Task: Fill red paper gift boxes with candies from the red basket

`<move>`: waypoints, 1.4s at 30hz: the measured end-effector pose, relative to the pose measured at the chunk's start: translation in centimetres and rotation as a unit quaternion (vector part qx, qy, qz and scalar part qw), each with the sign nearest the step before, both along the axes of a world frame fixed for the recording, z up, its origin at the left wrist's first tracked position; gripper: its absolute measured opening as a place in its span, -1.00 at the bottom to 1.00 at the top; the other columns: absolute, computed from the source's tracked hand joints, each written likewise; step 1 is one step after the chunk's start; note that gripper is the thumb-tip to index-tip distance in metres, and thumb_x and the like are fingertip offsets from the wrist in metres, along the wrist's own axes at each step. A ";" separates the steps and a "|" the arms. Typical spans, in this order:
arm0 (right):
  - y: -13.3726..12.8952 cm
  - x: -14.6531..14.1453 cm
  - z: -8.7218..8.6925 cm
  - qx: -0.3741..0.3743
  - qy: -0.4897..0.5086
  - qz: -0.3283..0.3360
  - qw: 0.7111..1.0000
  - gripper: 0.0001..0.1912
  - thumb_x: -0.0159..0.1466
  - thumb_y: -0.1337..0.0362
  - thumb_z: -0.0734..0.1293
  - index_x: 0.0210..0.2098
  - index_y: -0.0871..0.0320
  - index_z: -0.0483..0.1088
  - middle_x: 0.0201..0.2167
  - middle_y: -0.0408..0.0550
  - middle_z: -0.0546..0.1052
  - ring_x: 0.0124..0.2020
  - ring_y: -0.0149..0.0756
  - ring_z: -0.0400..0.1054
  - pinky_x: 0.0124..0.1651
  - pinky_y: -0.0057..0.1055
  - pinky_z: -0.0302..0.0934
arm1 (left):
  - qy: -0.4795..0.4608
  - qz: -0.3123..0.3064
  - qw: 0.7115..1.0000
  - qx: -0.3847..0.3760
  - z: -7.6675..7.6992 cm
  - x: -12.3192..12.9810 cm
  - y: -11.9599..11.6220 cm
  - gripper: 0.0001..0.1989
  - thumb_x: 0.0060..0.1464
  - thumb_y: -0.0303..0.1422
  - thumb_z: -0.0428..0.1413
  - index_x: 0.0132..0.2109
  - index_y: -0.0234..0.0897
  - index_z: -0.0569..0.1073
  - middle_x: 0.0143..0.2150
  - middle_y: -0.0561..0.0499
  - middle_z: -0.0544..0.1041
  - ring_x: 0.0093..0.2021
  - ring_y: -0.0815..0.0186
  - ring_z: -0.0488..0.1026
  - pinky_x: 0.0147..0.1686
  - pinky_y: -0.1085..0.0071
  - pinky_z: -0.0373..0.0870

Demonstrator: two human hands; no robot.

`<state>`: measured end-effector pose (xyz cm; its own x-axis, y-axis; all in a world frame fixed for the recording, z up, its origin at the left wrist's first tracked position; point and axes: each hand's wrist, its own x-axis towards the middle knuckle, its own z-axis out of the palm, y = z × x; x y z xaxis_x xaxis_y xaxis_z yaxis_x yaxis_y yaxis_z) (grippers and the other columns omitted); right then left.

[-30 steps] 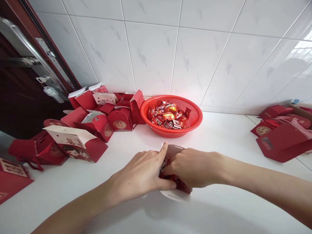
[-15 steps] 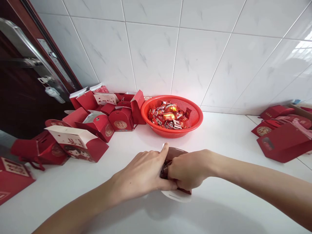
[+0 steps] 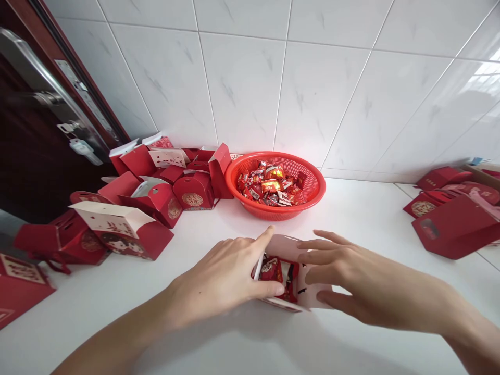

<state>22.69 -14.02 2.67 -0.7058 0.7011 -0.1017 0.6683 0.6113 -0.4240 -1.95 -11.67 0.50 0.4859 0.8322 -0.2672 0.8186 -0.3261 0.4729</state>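
Note:
A small open box (image 3: 284, 249) with raised pale flaps stands on the white surface in front of me. Red-wrapped sweets (image 3: 271, 272) lie inside it. My left hand (image 3: 222, 273) grips the box's left side, its thumb over the near edge and its index finger along the far left. On the right, my right hand (image 3: 347, 276) has its fingers spread at the box's right flaps and holds nothing. Behind the box sits a red plastic basket (image 3: 275, 211) with several wrapped sweets in it.
Several red gift boxes (image 3: 135, 229) crowd the left side, beside a dark door (image 3: 27, 140) with a metal handle and keys. More red boxes (image 3: 455, 226) stand at the far right. A tiled wall (image 3: 242, 88) rises behind the white counter (image 3: 211, 229).
My right hand has come out of the box, moved right and spread its fingers. The sweets inside now show, and the right flaps stand outward. My left hand stays at the box.

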 end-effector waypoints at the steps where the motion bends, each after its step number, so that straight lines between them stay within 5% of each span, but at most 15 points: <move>1: -0.4 0.5 -0.7 0.006 0.021 0.004 1.000 -0.83 0.31 0.35 0.36 -0.21 -0.05 0.57 -0.05 -0.09 0.60 0.12 -0.08 0.44 0.32 0.03 0.17 | -0.014 0.002 1.000 0.002 0.2 0.0 0.0 -0.06 0.08 0.15 0.13 0.49 -0.12 0.08 -0.25 0.00 0.55 -0.11 0.04 0.52 -0.23 0.34 0.35; 6: -0.9 0.7 -3.5 0.029 0.088 -0.001 0.996 -0.40 0.33 0.35 0.37 0.31 -0.07 0.24 0.29 -0.02 0.41 0.37 -0.09 0.21 0.47 0.07 -0.07 | -0.118 0.024 0.993 0.000 2.8 0.2 0.1 -0.36 0.34 -0.04 -0.12 0.47 -0.11 0.10 -0.32 0.09 0.53 -0.24 0.21 0.52 -0.16 0.34 0.42; 10: -0.7 -0.6 -4.8 0.068 0.151 -0.031 0.986 -0.06 0.29 0.32 0.42 0.47 0.00 -0.17 0.35 0.14 0.30 0.35 -0.02 0.21 0.35 0.02 0.18 | -0.164 -0.016 0.986 -0.013 4.0 1.5 0.1 -0.50 0.35 -0.26 -0.18 0.36 -0.05 0.28 0.04 -0.01 0.57 0.09 0.17 0.48 0.06 0.31 0.42; 13: -0.9 -1.2 -5.7 0.064 0.193 -0.064 0.977 -0.09 0.21 0.33 0.47 0.41 0.00 -0.06 0.25 0.13 0.39 0.25 0.02 0.31 0.19 -0.04 0.34 | -0.140 -0.074 0.987 0.009 3.3 2.4 0.3 -0.50 0.31 -0.30 -0.11 0.36 -0.03 0.29 0.22 -0.03 0.49 0.23 0.11 0.40 0.16 0.24 0.39; 18: -1.3 -1.6 -6.7 0.092 0.239 -0.093 0.962 -0.13 0.23 0.30 0.46 0.36 0.01 -0.07 0.24 0.15 0.36 0.28 0.06 0.26 0.27 0.01 0.26 | -0.100 -0.087 0.990 0.050 1.8 3.0 0.1 -0.44 0.28 -0.34 -0.04 0.40 0.03 0.20 0.30 -0.02 0.43 0.27 0.11 0.37 0.17 0.25 0.37; 25: -1.2 -1.8 -6.6 0.064 0.260 -0.078 0.960 -0.36 0.29 0.28 0.43 0.26 0.10 0.09 0.13 0.14 0.46 0.25 -0.03 0.31 0.36 0.01 0.16 | -0.074 -0.074 0.994 -0.006 1.7 4.5 -0.6 -0.41 0.29 -0.34 -0.08 0.44 -0.07 0.11 0.06 -0.08 0.58 -0.03 0.14 0.56 -0.14 0.32 0.45; 29: -1.2 -1.3 -7.0 0.073 0.246 -0.069 0.964 -0.18 0.30 0.30 0.41 0.39 0.10 -0.10 0.25 0.19 0.40 0.33 -0.02 0.25 0.44 0.09 0.01 | -0.045 -0.071 0.996 -0.024 1.9 4.3 -0.4 -0.37 0.29 -0.34 -0.13 0.47 -0.08 0.04 -0.09 -0.04 0.63 -0.18 0.15 0.59 -0.18 0.31 0.41; 35: -1.3 -0.7 -7.8 0.111 0.223 -0.035 0.968 -0.03 0.32 0.33 0.37 0.48 0.06 -0.34 0.37 0.18 0.29 0.42 -0.10 0.13 0.49 0.11 -0.13 | 0.008 -0.067 0.998 -0.016 2.9 3.2 0.2 -0.64 0.30 -0.30 -0.09 0.19 -0.10 0.34 -0.25 0.03 0.62 -0.31 0.19 0.57 -0.36 0.38 0.33; 42: -0.5 0.4 -9.3 0.161 0.269 -0.060 0.948 -0.14 0.34 0.13 0.41 0.46 0.03 -0.12 0.39 0.12 0.29 0.46 -0.08 0.05 0.48 0.03 -0.05 | -0.040 -0.139 0.984 0.103 2.6 0.6 1.0 -0.34 0.22 -0.30 0.14 0.41 0.02 0.15 0.16 -0.01 0.55 0.06 0.14 0.55 -0.04 0.35 0.46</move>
